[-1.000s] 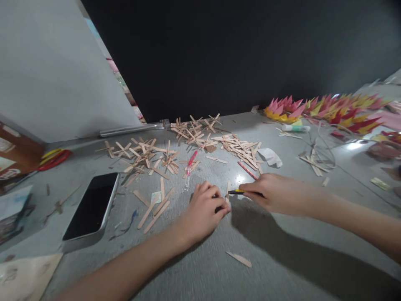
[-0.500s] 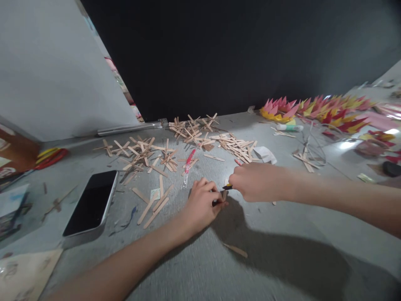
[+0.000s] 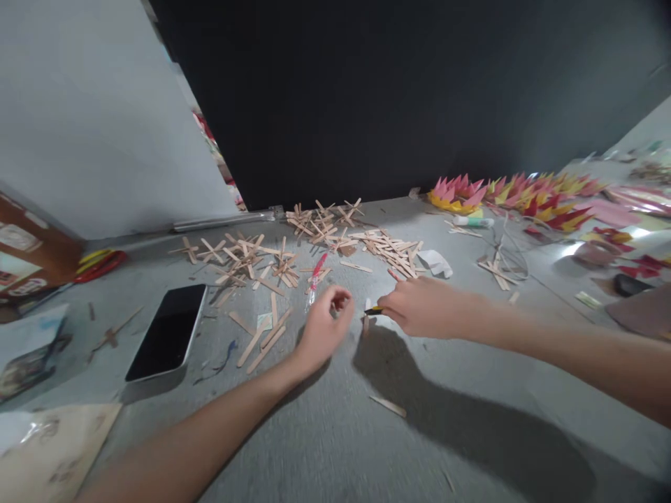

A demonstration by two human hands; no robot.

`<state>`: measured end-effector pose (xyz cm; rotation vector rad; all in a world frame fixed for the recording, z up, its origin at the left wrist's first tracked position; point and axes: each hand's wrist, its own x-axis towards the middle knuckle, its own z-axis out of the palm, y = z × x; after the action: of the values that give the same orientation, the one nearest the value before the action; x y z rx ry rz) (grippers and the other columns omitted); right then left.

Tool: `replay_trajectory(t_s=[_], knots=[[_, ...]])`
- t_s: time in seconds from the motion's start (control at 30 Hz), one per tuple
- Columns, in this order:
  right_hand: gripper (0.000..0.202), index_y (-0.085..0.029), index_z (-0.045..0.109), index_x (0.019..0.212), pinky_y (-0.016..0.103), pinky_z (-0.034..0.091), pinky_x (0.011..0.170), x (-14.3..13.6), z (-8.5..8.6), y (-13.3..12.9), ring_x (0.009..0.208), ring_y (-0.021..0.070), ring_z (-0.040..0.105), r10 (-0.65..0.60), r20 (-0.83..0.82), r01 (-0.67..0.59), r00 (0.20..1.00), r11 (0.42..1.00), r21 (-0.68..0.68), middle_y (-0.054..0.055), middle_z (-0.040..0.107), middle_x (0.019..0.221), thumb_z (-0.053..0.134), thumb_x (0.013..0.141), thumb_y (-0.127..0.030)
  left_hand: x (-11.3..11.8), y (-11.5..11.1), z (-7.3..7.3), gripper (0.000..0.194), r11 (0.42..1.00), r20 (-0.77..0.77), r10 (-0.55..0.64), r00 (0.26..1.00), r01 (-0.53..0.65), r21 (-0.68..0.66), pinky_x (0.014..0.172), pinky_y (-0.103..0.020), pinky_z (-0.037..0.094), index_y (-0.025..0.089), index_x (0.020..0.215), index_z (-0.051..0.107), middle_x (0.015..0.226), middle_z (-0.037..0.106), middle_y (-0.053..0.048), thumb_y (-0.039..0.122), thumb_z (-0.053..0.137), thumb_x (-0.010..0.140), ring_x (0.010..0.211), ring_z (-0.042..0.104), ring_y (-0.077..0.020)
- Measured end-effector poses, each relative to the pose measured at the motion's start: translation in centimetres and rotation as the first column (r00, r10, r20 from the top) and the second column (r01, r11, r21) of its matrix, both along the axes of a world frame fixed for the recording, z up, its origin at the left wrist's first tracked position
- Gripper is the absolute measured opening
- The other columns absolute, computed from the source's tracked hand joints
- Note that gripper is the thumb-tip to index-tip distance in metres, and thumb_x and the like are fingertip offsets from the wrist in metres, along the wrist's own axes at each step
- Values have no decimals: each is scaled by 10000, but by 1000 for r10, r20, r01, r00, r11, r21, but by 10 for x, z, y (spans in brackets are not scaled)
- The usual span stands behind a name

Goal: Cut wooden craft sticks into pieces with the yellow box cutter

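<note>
My right hand grips a small cutter with a yellow part and a dark tip pointing left. Under that tip lies a short piece of wooden stick on the grey surface. Just left of it, my left hand is raised a little with its fingers curled; whether anything is between the fingertips is too small to tell. A red item in clear wrap lies beyond my left hand. Loose sticks lie to its left. A thin stick piece rests nearer to me.
Crossed-stick piles and a heap of flat sticks lie farther back. A phone is at the left. Pink and yellow paper shapes, a glue tube and a looped cable lie right. A black panel stands behind.
My left hand has drawn back from the stick piece, leaving it on the surface. The cutter stays in my right hand near it. The view has shifted slightly.
</note>
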<state>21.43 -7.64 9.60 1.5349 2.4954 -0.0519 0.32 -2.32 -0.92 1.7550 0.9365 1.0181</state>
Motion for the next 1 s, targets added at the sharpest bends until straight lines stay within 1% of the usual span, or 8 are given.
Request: replay_trajectory(t_s=[0.03,0.07,0.13,0.2,0.3,0.43,0.77,1.0], knots=[[258,-196,782,946,304,294,587,3,-5,-1,612,183,650,-20,-60,22,998,999,34,66,734,723,532,1006,-171,0,4,-2,68,987,125,146,981,-136,-81,845,-313,459,221,925,618,887,647,-4,280,600,955,870,607,-184],[284,-217,776,1052,301,306,585,7,-11,-2,610,184,650,-52,-142,62,989,996,66,47,737,724,492,1054,-224,-1,8,-4,57,964,204,230,952,-195,-179,814,-297,466,230,928,577,825,605,17,279,570,957,814,595,-171],[343,-222,716,1245,308,373,611,15,-28,-4,662,200,679,-109,-317,171,942,969,176,54,771,835,423,1122,-351,-1,15,-9,61,922,335,326,884,-220,-318,756,-279,478,242,939,539,777,544,41,300,527,955,720,566,-152],[382,-195,626,1358,333,467,708,22,-48,-7,793,225,723,-45,-466,176,884,955,241,86,786,976,372,1144,-382,-2,18,-11,88,912,407,340,848,-192,-363,735,-273,488,241,954,553,821,548,34,324,522,951,710,567,-144],[331,-219,554,1371,405,523,933,31,-80,-9,1137,274,705,33,-604,169,796,947,274,134,734,1241,349,1145,-349,-1,15,-9,131,930,439,277,854,-124,-346,732,-275,486,222,972,600,864,582,10,334,537,950,742,574,-148],[266,-244,531,1326,450,535,968,39,-105,-7,1122,286,676,42,-694,218,719,934,283,126,691,1189,390,1123,-345,0,8,-1,192,946,421,199,885,-60,-320,748,-290,480,204,951,620,869,602,-7,376,538,972,762,572,-155],[253,-269,502,1336,391,544,847,49,-119,-9,947,253,649,192,-739,225,646,877,425,82,647,1110,437,1094,-242,-2,8,0,148,950,397,158,904,-28,-312,741,-285,456,202,948,610,849,593,-3,330,539,970,762,557,-156],[269,-281,529,1338,400,551,849,50,-126,-8,949,261,661,187,-759,252,623,871,422,78,670,1119,474,1076,-249,-2,7,-2,143,960,377,126,917,-17,-278,752,-281,462,201,957,635,867,608,-2,313,550,983,770,572,-150]])
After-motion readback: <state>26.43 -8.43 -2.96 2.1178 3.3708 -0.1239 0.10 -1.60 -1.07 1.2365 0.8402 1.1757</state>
